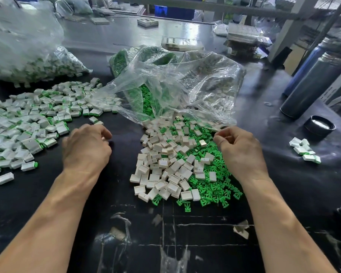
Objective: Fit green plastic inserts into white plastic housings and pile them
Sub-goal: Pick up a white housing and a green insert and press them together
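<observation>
Black bench (116,194); both hands' (87,148) (242,152) fingers curled, whether gripping parts I cannot tell

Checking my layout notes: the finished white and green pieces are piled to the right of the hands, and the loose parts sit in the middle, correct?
Not quite. The head view shows the big finished pile left of the hands; the loose parts sit in the middle.
</observation>
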### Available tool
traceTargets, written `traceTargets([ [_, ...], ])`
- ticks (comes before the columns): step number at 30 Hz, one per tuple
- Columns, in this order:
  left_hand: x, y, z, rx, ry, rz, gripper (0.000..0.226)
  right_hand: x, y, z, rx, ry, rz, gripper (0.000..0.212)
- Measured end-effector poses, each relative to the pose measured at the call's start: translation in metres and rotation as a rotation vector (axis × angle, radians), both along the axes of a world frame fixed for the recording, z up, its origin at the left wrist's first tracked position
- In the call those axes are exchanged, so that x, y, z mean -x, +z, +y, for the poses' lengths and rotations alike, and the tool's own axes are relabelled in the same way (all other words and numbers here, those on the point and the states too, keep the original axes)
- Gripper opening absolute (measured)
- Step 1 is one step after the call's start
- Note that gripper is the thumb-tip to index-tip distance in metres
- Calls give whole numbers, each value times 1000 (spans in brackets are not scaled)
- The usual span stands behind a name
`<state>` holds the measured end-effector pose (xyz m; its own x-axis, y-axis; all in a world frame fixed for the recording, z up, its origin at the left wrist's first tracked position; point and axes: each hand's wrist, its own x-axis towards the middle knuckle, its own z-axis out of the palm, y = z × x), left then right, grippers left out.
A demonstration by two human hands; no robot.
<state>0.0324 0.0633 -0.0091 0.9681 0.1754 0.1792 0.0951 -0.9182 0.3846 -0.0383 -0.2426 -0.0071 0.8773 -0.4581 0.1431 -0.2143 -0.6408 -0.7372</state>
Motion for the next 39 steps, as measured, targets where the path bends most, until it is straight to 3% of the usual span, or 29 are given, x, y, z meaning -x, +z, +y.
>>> traceTargets([
  [6, 3, 3, -8, -48, -39, -38, 16, 3, 4, 10, 81, 37, 153, 11],
  [9, 11, 5, -18, 157, -198, -128, 7, 4, 5, 16, 70, 67, 171, 11],
  [12, 21, 8, -32, 394, -335, 2, 7, 3, 5, 21, 85, 95, 216, 10],
  [16, 30, 6, -44, 420, -459, 38, 8, 1, 3, 24, 122, 76, 242, 9],
  [31, 28, -6, -61, 307, -447, -28, 12, -1, 6, 31, 249, 31, 256, 15],
  [39, 31, 1, -61, 646, -461, -40, 13, 2, 10, 38, 347, 77, 217, 11],
])
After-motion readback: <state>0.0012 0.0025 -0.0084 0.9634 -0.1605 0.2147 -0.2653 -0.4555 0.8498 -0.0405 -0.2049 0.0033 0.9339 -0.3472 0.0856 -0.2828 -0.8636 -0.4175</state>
